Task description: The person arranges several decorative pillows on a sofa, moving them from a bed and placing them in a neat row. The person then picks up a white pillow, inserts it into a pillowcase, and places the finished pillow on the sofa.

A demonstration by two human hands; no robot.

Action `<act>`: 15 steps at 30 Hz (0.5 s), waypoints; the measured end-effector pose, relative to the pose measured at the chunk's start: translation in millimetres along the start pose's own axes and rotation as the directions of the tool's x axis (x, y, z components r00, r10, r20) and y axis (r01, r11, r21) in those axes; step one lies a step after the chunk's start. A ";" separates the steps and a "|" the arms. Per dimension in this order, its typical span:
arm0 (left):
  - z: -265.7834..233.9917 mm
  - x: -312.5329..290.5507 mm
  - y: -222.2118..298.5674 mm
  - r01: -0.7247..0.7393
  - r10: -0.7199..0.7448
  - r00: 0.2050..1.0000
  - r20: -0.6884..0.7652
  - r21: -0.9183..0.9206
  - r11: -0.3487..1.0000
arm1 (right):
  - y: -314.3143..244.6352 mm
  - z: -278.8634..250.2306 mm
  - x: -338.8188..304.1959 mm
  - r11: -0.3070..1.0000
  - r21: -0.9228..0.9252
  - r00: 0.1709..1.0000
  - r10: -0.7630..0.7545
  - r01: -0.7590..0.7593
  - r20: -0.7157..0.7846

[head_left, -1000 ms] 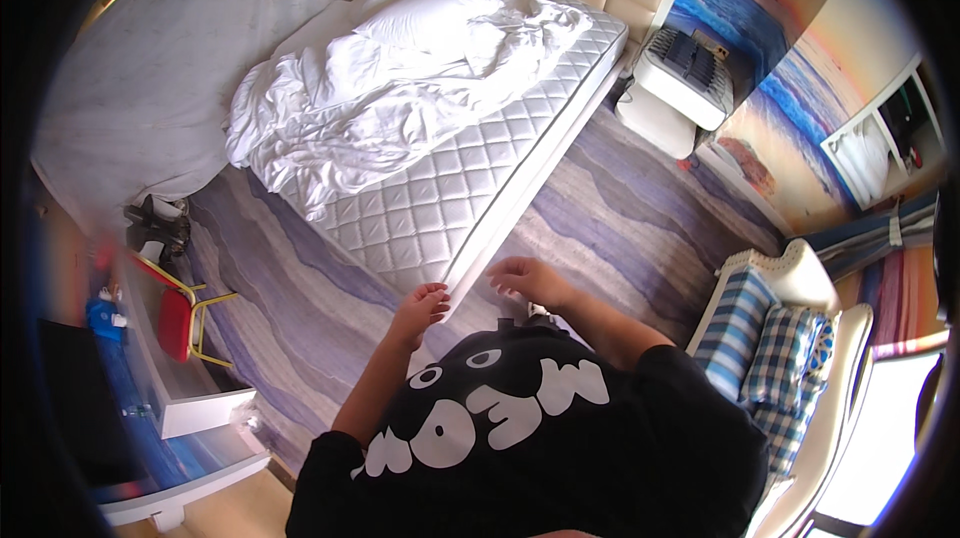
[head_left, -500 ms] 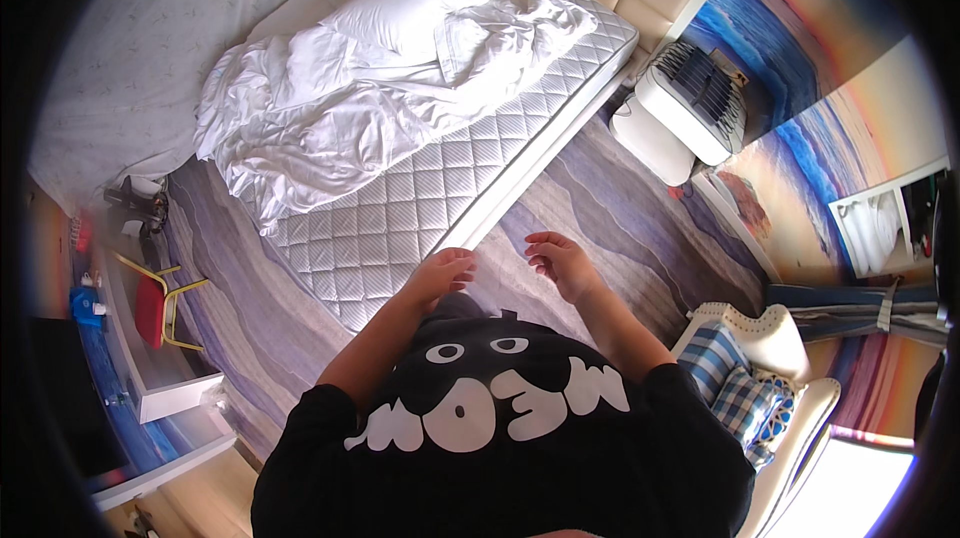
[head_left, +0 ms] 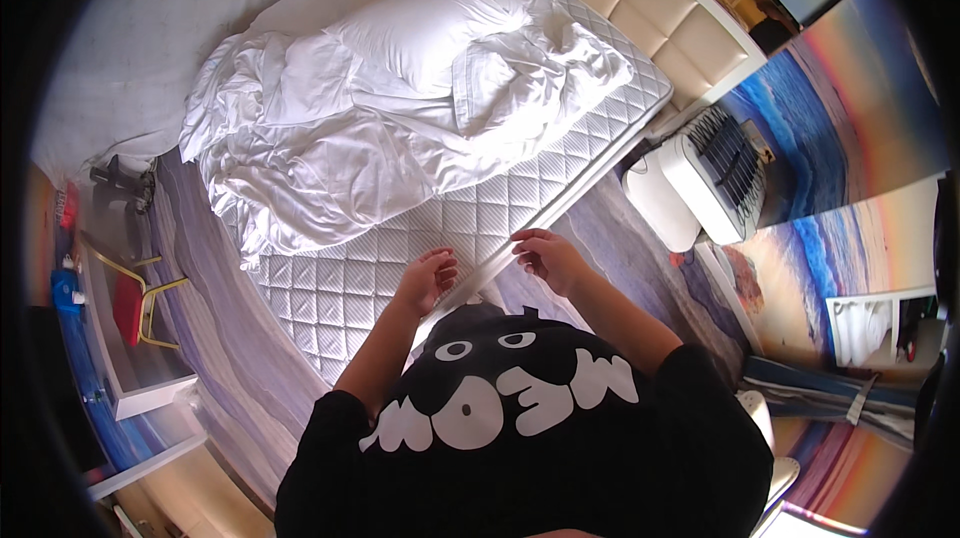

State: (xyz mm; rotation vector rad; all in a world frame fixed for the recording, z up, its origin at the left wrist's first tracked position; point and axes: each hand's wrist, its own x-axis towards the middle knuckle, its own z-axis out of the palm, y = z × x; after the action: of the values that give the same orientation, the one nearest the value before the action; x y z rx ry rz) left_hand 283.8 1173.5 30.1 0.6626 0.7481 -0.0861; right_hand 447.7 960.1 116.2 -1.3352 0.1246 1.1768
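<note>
Holds L hand (head_left: 427, 280) & R hand (head_left: 552, 261) half-curled, empty, near quilted mattress (head_left: 330, 290) edge, prob. raised to clear it; faces white duvet (head_left: 310, 163) bunched w/ pillow (head_left: 415, 43).

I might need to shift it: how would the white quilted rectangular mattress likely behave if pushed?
The white quilted rectangular mattress would probably feel heavy, given its breadth. Its straight edge suggests a fairly stiff body, though the padded surface may give a little. The crumpled white fabric bedding lying loosely on top may shift with it.
</note>
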 end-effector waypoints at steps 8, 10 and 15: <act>-0.1 -5.1 65.2 -0.202 0.187 0.977 -0.101 -0.167 0.965 | -79.7 58.7 77.1 0.984 -0.166 0.972 0.097 -0.061 0.216; -17.9 -21.1 67.0 -0.254 0.216 0.959 -0.183 -0.214 0.943 | -92.9 75.9 96.7 0.973 -0.221 0.956 0.130 -0.071 0.262; -49.1 -55.1 58.2 -0.429 0.313 0.879 -0.360 -0.309 0.849 | -115.5 109.7 153.4 0.943 -0.320 0.896 0.220 -0.094 0.385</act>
State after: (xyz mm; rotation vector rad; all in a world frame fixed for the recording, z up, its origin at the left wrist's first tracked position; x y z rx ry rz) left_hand 230.9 1240.0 70.3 0.4393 0.8801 0.5247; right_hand 543.0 1159.5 126.6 -1.3136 -0.2665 1.6465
